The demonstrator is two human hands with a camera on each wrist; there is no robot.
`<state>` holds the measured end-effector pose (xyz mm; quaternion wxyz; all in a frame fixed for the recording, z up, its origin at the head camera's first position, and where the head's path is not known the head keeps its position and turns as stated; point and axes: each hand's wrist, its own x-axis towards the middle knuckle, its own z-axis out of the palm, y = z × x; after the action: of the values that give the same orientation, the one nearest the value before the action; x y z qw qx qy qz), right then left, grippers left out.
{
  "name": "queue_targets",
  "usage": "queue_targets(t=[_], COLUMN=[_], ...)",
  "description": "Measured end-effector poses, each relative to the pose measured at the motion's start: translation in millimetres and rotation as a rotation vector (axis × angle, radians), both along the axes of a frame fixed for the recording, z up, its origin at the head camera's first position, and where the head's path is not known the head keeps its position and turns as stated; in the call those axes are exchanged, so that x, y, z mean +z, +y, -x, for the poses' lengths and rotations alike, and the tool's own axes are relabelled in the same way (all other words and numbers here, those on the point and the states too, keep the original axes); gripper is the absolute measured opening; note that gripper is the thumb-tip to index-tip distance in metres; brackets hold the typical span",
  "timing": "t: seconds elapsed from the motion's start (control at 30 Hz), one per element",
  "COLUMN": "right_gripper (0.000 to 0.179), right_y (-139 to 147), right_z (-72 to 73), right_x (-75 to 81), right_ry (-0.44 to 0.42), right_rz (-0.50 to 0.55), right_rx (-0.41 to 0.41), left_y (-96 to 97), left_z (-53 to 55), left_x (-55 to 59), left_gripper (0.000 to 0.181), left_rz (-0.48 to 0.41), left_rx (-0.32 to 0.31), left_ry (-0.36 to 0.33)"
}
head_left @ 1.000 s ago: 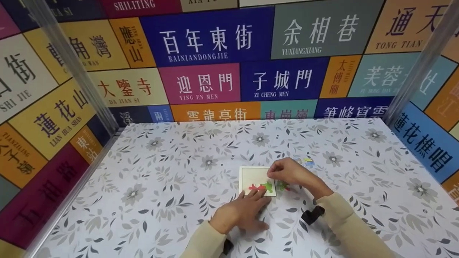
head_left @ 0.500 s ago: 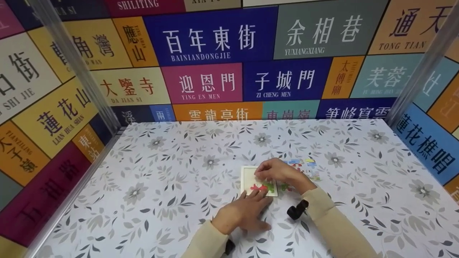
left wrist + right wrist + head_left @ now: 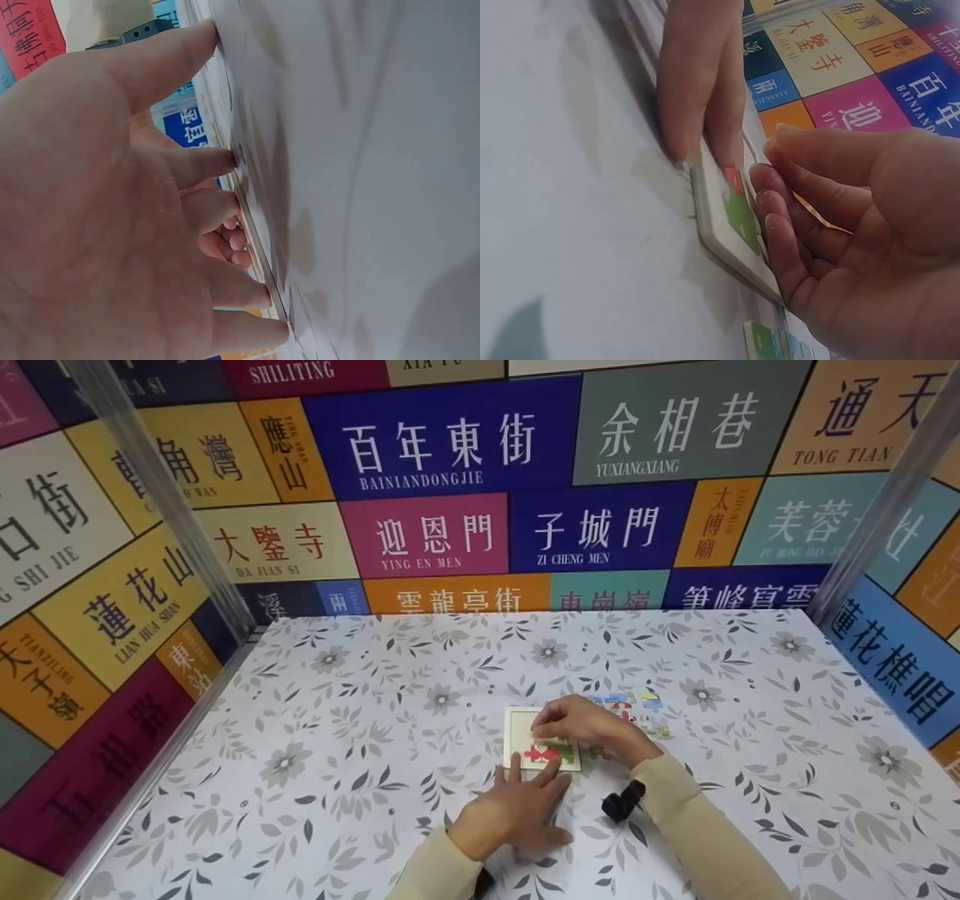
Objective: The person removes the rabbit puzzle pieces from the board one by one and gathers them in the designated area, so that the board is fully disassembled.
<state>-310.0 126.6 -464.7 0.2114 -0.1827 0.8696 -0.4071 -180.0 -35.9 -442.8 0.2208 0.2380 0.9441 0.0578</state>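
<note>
A small cream puzzle tray [image 3: 510,727] lies on the table, with red puzzle pieces [image 3: 536,754] and green ones along its near side. My left hand [image 3: 514,814] has its fingers spread, the fingertips at the tray's near edge; in the left wrist view the palm [image 3: 90,202] is lifted off the table. Above the tray, my right hand [image 3: 581,724] has thumb and index finger pinched together, apparently on a puzzle piece that the fingers mostly hide. In the right wrist view this hand [image 3: 870,217] is beside the tray's green piece [image 3: 740,217], its other fingers curled.
More loose puzzle pieces [image 3: 651,701] lie right of the tray, partly behind the right hand and wrist. A flower-patterned cloth [image 3: 337,735] covers the table. Sign-printed walls [image 3: 442,442] and clear corner posts [image 3: 202,540] enclose it.
From beside the tray's right edge, my right hand has moved left over it, then stayed nearly still. My left fingers have drawn back slightly and spread, showing more of the red pieces.
</note>
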Motion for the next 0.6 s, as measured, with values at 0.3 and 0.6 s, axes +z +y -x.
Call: queue_targets(t=[0.3, 0.6], right_gripper=[0.017, 0.013], right_y=[-1.7, -2.6], right_z=[-2.0, -3.8], right_x=[2.3, 2.5], right_ry=[-0.014, 0.007], right_rz=[-0.046, -0.038], right_rx=[0.005, 0.039], left_y=[1.0, 2.0], left_z=[-1.4, -1.5], left_x=[1.6, 1.7], left_gripper=[0.079, 0.077], left_rz=[-0.001, -0.011], left_rx=[-0.021, -0.018], left_ry=[0.016, -0.006])
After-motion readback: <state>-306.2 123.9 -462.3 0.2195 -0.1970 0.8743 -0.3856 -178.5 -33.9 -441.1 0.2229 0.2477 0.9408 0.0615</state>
